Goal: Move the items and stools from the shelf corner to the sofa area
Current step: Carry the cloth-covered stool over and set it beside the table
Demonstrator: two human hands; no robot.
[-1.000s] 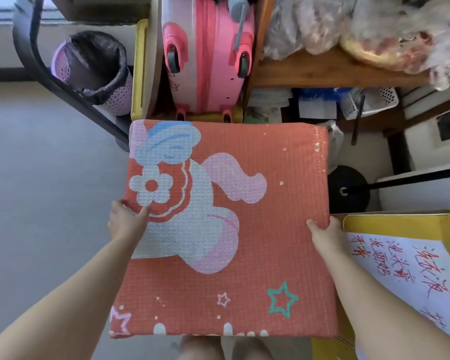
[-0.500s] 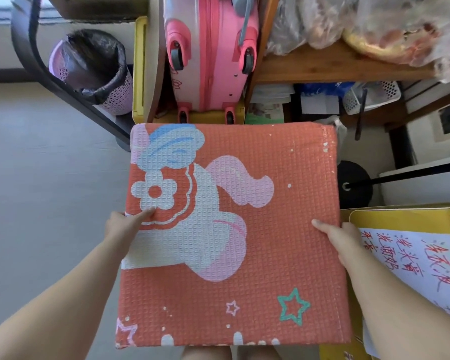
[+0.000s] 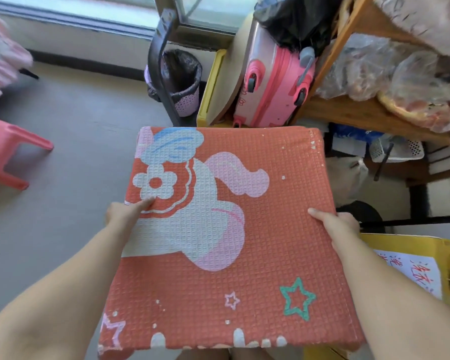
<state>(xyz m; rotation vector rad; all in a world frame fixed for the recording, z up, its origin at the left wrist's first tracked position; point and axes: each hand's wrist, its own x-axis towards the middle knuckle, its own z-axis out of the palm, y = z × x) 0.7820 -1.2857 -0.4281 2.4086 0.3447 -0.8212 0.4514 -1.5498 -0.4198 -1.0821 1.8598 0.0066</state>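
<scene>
Left hand (image 3: 122, 214), right hand (image 3: 335, 224) grip orange waffle-textured cartoon-print square pad (image 3: 257, 242) at 9 and 3 o'clock edges; carry level, clear of wooden shelf (image 3: 361, 115) at 1 o'clock.

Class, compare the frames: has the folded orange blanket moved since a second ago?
Yes. The orange blanket has shifted left against the pink suitcase, which now stands above its right half, not its left.
</scene>
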